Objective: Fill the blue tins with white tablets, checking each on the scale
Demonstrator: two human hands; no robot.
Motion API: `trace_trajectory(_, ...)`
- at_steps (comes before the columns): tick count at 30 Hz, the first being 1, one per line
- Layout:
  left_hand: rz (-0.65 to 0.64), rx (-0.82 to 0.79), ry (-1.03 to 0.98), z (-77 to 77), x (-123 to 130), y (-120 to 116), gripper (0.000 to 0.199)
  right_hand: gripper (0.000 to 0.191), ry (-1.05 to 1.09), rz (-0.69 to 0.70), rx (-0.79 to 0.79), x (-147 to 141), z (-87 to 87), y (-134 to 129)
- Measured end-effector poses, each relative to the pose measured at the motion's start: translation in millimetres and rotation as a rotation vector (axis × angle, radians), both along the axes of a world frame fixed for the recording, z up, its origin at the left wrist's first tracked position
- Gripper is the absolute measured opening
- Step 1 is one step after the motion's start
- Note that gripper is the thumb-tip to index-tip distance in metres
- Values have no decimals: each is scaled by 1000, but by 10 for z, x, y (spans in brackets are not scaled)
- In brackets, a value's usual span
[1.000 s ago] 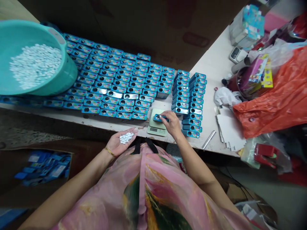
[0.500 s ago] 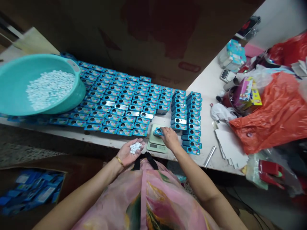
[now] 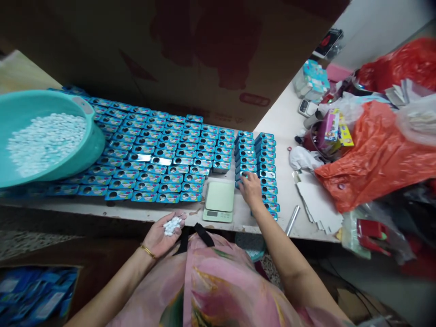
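Note:
My left hand (image 3: 161, 236) is cupped palm up over the table's front edge, with a small heap of white pellets (image 3: 172, 225) in it. At the near end of a column of blue tins (image 3: 245, 153), my right hand (image 3: 251, 190) has its fingers closed around a blue tin (image 3: 240, 183), mostly hidden by the hand. Between my two hands lies a pale green digital scale (image 3: 220, 196) with a bare plate. Many more blue tins (image 3: 166, 177) with dark round windows stand in tight rows to the left. A turquoise basin (image 3: 91, 141) at the far left holds a mass of white pellets.
A large cardboard box (image 3: 204, 63) stands behind the tins. To the right are a metal tube (image 3: 293, 220), white card sheets (image 3: 320, 202) and an orange-red plastic bag (image 3: 371, 159). An open carton (image 3: 80, 272) with blue packages sits below at left.
My right hand has moved right from the scale to the column of tins, and the tin is off the scale. My left hand still holds the pellets. The view has shifted.

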State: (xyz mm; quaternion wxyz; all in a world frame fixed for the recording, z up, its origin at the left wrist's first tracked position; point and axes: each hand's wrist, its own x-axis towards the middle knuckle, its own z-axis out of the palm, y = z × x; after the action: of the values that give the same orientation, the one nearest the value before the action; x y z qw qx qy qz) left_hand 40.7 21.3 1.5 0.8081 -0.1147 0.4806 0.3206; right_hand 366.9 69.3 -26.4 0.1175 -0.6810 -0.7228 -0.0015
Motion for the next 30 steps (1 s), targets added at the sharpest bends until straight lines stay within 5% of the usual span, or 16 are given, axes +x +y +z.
trace_trajectory(3, -28, 12, 4, -20, 33, 13, 16, 22, -96, -21, -34, 172, -42, -220)
trace_trajectory(9, -91, 64, -70, 13, 156, 7, 15, 15, -179, 20, -67, 273, -230, -198)
trace_trajectory(14, -97, 63, -84, 22, 153, -72, 14, 17, -175, 75, -62, 302, 4, -333)
trace_trajectory(19, -63, 21, -56, 26, 197, -116, 16, 18, -164, 245, -72, -101, 321, -493)
trace_trajectory(26, -30, 28, -75, 80, 394, -126, 23, 20, -70, 381, -140, -770, 293, -542)
trace_trajectory(30, -29, 64, -121, 9, 396, -156, 22, 27, 103, 463, -108, -1118, 461, -722)
